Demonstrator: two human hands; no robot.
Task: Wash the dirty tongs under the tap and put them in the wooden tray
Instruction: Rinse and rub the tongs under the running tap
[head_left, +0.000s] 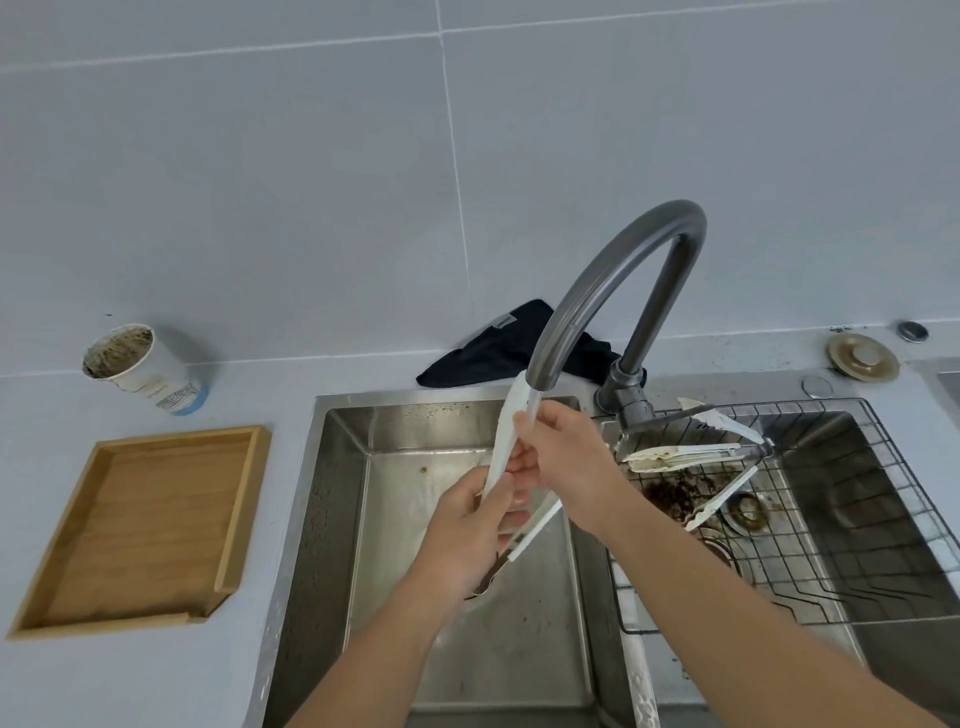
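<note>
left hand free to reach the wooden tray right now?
Probably not yet. The left hand grips the white tongs under the tap, with the right hand on them too. The path over the counter to the wooden tray on its left looks unobstructed.

Bright, even, soft light; faint shadows; sharp centre, wide-angle bending at edges; mild sink (343, 467) sheen.
</note>
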